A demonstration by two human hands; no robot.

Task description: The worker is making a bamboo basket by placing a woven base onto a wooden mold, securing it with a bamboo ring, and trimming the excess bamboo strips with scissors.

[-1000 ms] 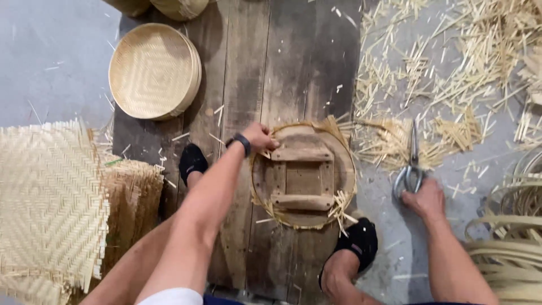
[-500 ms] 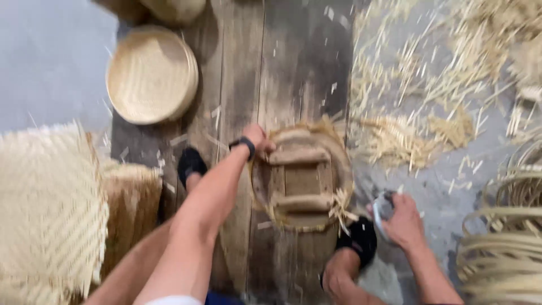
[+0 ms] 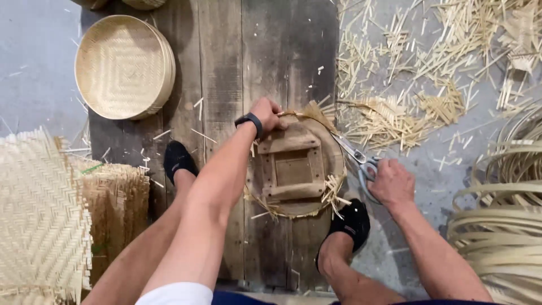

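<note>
Right hand grips scissors at the handles, blades running up-left onto the right rim of the round form lying between the feet, while left hand clamps its top-left edge, opposite the blades

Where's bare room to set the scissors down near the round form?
Bare planks between the woven tray and the round form; grey floor left of the tray. Right of the planks, bamboo offcuts and strip coils crowd it.
</note>
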